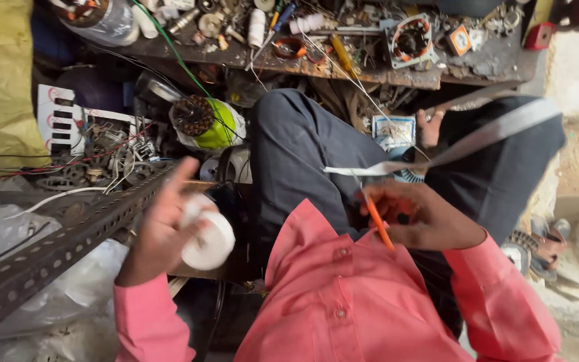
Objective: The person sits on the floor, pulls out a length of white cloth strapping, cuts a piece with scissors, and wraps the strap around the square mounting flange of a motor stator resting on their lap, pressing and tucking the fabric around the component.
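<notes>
Left hand [162, 224] cups white tape roll [210, 241]; right hand [418, 216] pinches orange scissors [378, 224].

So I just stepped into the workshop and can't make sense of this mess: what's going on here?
A person in a pink shirt sits among cluttered parts. The left hand holds a white roll of tape, and a white strip stretches out to the right past the right hand, which holds an orange-handled tool. Ahead, a worn bench carries a motor stator, screwdrivers and small parts. A perforated metal angle bar runs along the left.
</notes>
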